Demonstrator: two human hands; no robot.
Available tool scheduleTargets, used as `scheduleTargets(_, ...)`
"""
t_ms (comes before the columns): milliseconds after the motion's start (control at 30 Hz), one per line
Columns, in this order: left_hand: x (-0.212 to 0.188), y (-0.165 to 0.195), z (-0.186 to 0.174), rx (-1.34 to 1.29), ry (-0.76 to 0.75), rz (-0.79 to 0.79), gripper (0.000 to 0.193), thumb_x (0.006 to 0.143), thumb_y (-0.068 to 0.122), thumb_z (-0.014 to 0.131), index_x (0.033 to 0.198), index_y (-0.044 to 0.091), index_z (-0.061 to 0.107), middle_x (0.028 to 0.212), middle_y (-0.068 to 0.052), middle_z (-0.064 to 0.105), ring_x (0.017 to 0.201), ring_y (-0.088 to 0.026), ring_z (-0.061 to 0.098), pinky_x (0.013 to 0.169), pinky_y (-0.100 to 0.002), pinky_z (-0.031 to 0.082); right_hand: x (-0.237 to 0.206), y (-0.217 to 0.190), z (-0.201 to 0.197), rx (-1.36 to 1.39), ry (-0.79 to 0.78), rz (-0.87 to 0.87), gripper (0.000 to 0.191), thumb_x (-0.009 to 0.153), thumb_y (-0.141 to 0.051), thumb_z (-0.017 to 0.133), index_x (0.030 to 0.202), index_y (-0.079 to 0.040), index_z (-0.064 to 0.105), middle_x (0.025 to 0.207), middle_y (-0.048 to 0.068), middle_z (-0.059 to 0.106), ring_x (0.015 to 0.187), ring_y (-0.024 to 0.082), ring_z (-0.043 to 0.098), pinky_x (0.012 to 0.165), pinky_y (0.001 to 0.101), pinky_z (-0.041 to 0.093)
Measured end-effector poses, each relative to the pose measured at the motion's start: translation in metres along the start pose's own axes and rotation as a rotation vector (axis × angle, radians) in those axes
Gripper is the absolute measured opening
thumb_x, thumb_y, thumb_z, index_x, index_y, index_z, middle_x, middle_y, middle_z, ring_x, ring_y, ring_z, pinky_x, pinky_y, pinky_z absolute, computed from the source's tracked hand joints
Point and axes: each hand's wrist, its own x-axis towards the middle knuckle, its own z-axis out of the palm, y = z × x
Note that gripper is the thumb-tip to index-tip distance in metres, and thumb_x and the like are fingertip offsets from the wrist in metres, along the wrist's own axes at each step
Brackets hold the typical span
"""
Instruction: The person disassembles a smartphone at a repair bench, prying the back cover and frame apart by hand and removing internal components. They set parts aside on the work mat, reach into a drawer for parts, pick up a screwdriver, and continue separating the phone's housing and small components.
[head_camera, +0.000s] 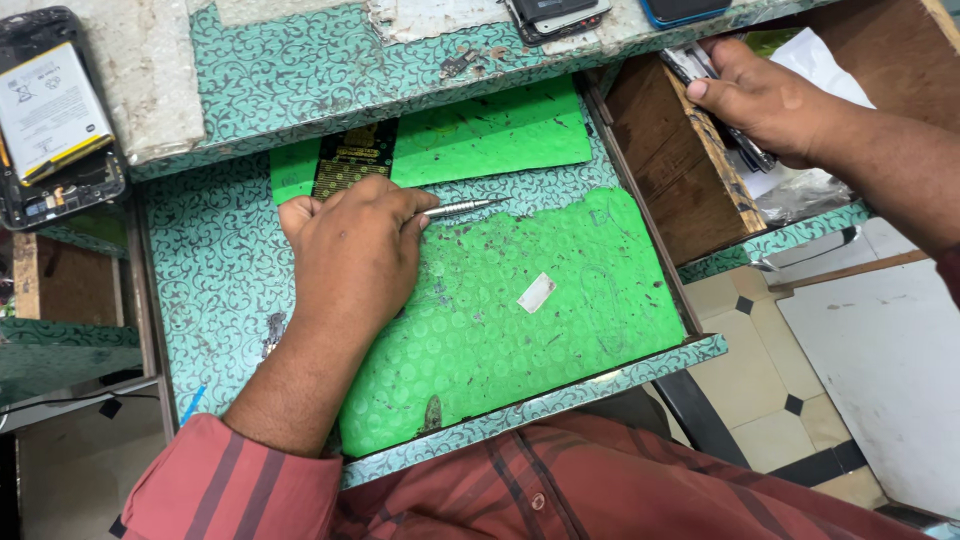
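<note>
Two hands are working at the pulled-out drawer (200, 270) under the worktop (300, 70). The left hand (355, 250) rests inside the drawer on the green bubble sheet (530, 330), its fingers curled together around a slim metal tool (462, 208) whose tip points toward the right side of the drawer. To do this well, the tool should probably be kept low and steady so the sheet does not tear. The right hand (765, 95), beyond the drawer's right wall, is closed loosely over some flat dark parts (700, 65) in a wooden compartment (670, 160).
</note>
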Motion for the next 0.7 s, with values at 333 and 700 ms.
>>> scheduleTargets(333,0.0006,0.0003,-0.0007,-0.003,0.001,0.003,0.012,0.091,0.019,0.073,0.099,0.022,0.081,0.089,-0.001,0.066,0.090,-0.022,0.065,0.080,-0.046,0.029,-0.0018,0.0004,-0.0011,-0.001,0.023,0.015,0.069,0.103,-0.031,0.050,0.161,-0.002,0.026,0.154,0.016,0.049,0.139,0.022,0.047,0.113,0.0362,0.038)
scheduleTargets(700,-0.0001,-0.0013,0.0013,-0.012,0.013,-0.008,0.013,0.091,0.018,0.072,0.099,0.023,0.082,0.089,-0.002,0.066,0.088,-0.025,0.063,0.080,-0.047,0.030,-0.0029,-0.0013,-0.0075,-0.064,0.048,0.052,0.061,0.103,-0.034,0.055,0.153,-0.001,0.040,0.139,0.013,0.059,0.124,0.018,0.054,0.103,0.0341,0.043)
